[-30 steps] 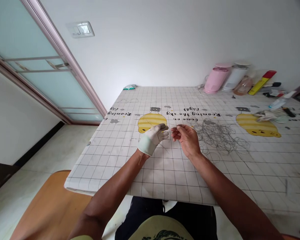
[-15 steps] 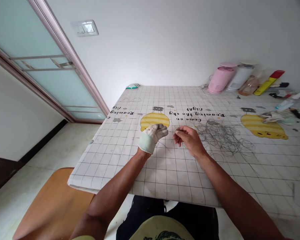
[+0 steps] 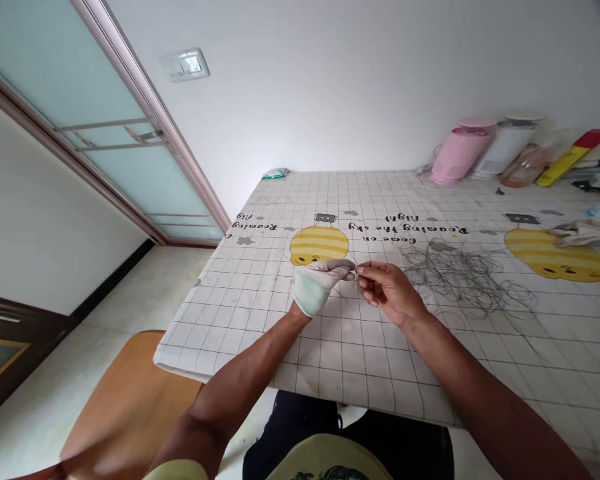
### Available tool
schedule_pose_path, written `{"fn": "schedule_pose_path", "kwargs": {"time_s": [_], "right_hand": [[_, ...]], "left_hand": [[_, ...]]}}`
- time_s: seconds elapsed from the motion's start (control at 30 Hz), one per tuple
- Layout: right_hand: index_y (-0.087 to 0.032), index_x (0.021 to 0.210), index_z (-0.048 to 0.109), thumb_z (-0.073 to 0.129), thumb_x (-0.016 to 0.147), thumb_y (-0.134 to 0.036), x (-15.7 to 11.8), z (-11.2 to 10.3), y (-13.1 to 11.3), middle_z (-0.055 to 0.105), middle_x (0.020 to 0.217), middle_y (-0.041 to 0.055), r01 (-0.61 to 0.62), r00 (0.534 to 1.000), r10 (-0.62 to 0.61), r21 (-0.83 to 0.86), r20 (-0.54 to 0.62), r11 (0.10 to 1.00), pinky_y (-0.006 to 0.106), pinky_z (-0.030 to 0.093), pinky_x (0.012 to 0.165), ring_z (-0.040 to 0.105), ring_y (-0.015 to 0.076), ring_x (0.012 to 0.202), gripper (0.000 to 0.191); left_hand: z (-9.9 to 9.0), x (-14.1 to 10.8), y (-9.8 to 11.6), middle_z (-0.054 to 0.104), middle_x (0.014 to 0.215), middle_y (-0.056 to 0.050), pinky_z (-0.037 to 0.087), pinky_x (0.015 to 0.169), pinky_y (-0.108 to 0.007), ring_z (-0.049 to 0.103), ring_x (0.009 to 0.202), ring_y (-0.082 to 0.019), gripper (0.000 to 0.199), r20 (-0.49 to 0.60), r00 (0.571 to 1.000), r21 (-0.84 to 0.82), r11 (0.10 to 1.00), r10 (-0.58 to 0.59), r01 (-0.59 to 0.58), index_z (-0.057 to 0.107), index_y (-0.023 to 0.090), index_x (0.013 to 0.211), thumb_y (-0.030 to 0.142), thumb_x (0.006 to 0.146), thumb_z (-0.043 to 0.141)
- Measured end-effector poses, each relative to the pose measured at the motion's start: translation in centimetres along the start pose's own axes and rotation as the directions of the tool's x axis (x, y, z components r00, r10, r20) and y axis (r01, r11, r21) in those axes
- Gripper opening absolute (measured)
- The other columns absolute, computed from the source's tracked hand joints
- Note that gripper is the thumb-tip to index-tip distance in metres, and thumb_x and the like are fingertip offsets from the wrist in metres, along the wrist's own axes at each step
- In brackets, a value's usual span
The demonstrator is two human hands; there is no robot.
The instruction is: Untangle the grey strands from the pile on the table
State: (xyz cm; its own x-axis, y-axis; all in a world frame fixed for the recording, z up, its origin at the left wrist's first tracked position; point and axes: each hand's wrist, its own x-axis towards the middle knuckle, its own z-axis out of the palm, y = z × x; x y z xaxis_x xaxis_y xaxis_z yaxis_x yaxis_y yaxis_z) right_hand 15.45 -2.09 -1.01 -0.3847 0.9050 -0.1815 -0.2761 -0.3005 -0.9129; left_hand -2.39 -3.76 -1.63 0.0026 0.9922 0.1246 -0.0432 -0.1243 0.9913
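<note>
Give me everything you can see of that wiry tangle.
The tangle is a loose, flat heap of thin, dark, looping strands, either wire or thread; I can't tell which. It lies on the checked cloth, just beyond and right of the right hand, partly over a grey cloud print. Stray ends trail towards the near right. Whether any strand reaches the fingers is unclear.

"Roaming the sky" and "Come on" printed upside down on tablecloth (image 3: pixel 260 300); "Roaming" repeated at left. Word ending "ight" also readable.
</note>
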Motion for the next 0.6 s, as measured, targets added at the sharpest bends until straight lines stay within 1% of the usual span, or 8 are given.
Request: {"fn": "schedule_pose_path", "kwargs": {"time_s": [0.03,0.1,0.2,0.27,0.33,0.4,0.53,0.6], "right_hand": [[-0.018,0.071,0.066,0.088,0.073,-0.038,-0.1,0.1,0.0,0.062,0.063,-0.0009,0.008,1.0,-0.008,-0.002,-0.01,1.0,0.023,0.029,0.035,0.047,0.0084,0.042,0.029],[-0.018,0.071,0.067,0.087,0.075,-0.038,-0.1,0.2,0.1,0.063,0.063,-0.0002,0.074,0.996,-0.076,-0.037,-0.051,0.997,0.024,0.031,0.036,0.05,0.0096,0.043,0.028],[-0.02,0.077,0.068,0.082,0.082,-0.036,-0.2,0.3,0.2,0.065,0.064,0.0011,0.197,0.972,-0.213,-0.144,-0.101,0.97,0.025,0.035,0.037,0.054,0.0123,0.046,0.022],[-0.021,0.082,0.068,0.078,0.085,-0.035,-0.2,0.2,0.4,0.067,0.064,0.0016,0.255,0.953,-0.282,-0.214,-0.106,0.943,0.025,0.037,0.038,0.056,0.0135,0.048,0.018],[-0.022,0.083,0.067,0.076,0.087,-0.035,-0.1,0.1,0.5,0.068,0.065,0.002,0.286,0.941,-0.322,-0.26,-0.107,0.922,0.025,0.038,0.039,0.057,0.0141,0.049,0.016],[-0.022,0.084,0.066,0.075,0.087,-0.035,0.0,0.0,0.6,0.068,0.065,0.0021,0.292,0.936,-0.334,-0.283,-0.112,0.914,0.025,0.038,0.039,0.058,0.0142,0.049,0.016],[-0.022,0.088,0.066,0.074,0.089,-0.034,-0.1,0.0,0.7,0.067,0.066,0.0013,0.296,0.921,-0.364,-0.357,-0.14,0.886,0.025,0.039,0.04,0.059,0.0141,0.05,0.014],[-0.023,0.088,0.066,0.073,0.09,-0.032,-0.2,0.2,0.8,0.068,0.066,0.0011,0.301,0.915,-0.382,-0.408,-0.133,0.862,0.025,0.041,0.041,0.06,0.0144,0.052,0.012]], "left_hand": [[0.1,0.0,-0.2,0.08,0.084,-0.004,0.056,0.09,-0.033,0.076,0.087,-0.022,0.013,0.0,1.0,-0.036,0.999,-0.018,0.018,0.084,0.022,0.089,0.029,0.089,0.074],[0.2,0.2,-0.6,0.08,0.088,-0.006,0.058,0.088,-0.034,0.076,0.085,-0.022,0.014,0.018,0.998,-0.171,0.983,-0.064,0.066,0.083,0.019,0.09,0.031,0.088,0.075],[0.3,0.4,-1.3,0.078,0.099,-0.01,0.059,0.088,-0.036,0.074,0.083,-0.02,0.023,0.031,0.994,-0.396,0.912,-0.105,0.108,0.081,0.015,0.094,0.035,0.084,0.082],[0.2,0.5,-1.5,0.077,0.105,-0.013,0.059,0.089,-0.038,0.072,0.082,-0.018,0.032,0.005,0.992,-0.488,0.865,-0.127,0.113,0.079,0.012,0.098,0.037,0.081,0.087],[0.1,0.4,-1.6,0.077,0.107,-0.015,0.059,0.088,-0.039,0.072,0.082,-0.018,0.038,-0.024,0.987,-0.528,0.84,-0.161,0.124,0.078,0.01,0.102,0.036,0.078,0.09],[-0.1,0.4,-1.5,0.077,0.105,-0.015,0.059,0.087,-0.039,0.072,0.081,-0.019,0.039,-0.029,0.98,-0.54,0.828,-0.196,0.15,0.076,0.009,0.104,0.035,0.078,0.09],[-0.1,0.5,-1.5,0.076,0.1,-0.012,0.058,0.084,-0.037,0.071,0.076,-0.017,0.037,0.023,0.974,-0.576,0.794,-0.224,0.196,0.074,0.01,0.103,0.033,0.08,0.089],[-0.1,0.6,-1.5,0.074,0.1,-0.011,0.057,0.084,-0.036,0.07,0.075,-0.016,0.036,0.037,0.973,-0.598,0.776,-0.226,0.203,0.072,0.01,0.104,0.034,0.082,0.087]]}}
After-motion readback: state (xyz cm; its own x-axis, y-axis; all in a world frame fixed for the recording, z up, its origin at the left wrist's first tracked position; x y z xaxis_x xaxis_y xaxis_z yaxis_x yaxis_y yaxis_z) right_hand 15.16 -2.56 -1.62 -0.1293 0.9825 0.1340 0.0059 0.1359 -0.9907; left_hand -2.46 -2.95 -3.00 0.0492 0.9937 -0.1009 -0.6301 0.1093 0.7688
